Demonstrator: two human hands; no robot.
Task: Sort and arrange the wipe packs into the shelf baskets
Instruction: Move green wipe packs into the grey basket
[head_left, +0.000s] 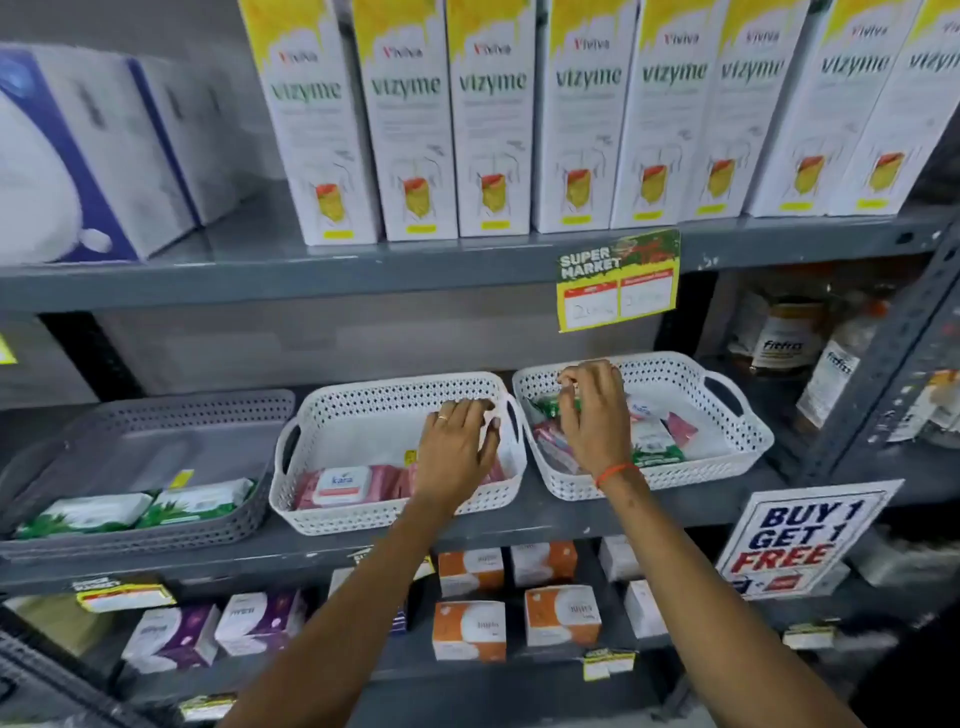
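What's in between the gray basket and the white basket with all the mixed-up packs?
Another white basket sits between the gray basket and the mixed white basket. Pink packs lie in it, with the left hand over it, in the head view.

Shelf unit: grey metal shelf (363, 530) with several boards and dark uprights.
Top board: a row of white and yellow boxes (488, 119) standing upright side by side; white and blue boxes (119, 150) at the left.
Middle board: grey basket (156, 415) at the left, middle white basket (395, 395) just beside it, right white basket (675, 374) touching the middle one; bottles (789, 338) at the far right.
Lower board: orange and white boxes (470, 629); purple and white boxes (218, 626) to their left.
Board edges: price tags (618, 280) and a sale sign (800, 540) hang from the front.
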